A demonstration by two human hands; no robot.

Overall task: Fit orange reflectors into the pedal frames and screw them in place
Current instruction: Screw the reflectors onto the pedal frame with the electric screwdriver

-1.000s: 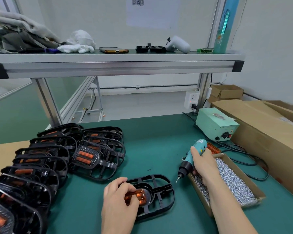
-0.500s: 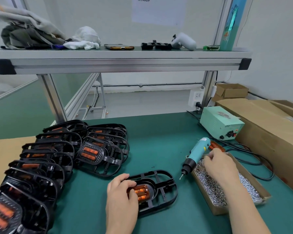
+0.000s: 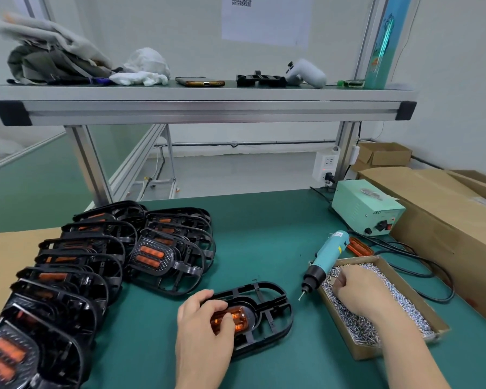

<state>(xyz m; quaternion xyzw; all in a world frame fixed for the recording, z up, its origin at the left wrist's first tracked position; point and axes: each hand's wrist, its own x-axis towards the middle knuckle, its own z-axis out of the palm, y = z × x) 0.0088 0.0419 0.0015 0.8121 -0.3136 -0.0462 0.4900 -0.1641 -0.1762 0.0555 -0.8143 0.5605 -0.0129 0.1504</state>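
A black pedal frame [image 3: 267,313] lies flat on the green mat near the front. An orange reflector [image 3: 237,318] sits in its middle pocket. My left hand [image 3: 205,324] grips the reflector, with its fingers curled over the reflector's left part and the frame's left end. My right hand [image 3: 359,293] is inside the cardboard screw box [image 3: 359,349], fingers curled down among the small silver screws [image 3: 404,301]; what the fingertips hold is hidden. The teal electric screwdriver [image 3: 327,256] lies unheld, propped on the box's left edge with its bit pointing down to the mat.
Several black pedals with orange reflectors [image 3: 101,256] are piled at the left. A loose orange reflector [image 3: 359,246] lies behind the screw box. A green power unit [image 3: 368,211] with cables and a long cardboard box [image 3: 446,220] stand at the right. An aluminium shelf [image 3: 202,108] spans overhead.
My right hand has let go of the screwdriver, left it leaning on the box edge, and moved down into the screws. My left hand stays on the reflector and frame.
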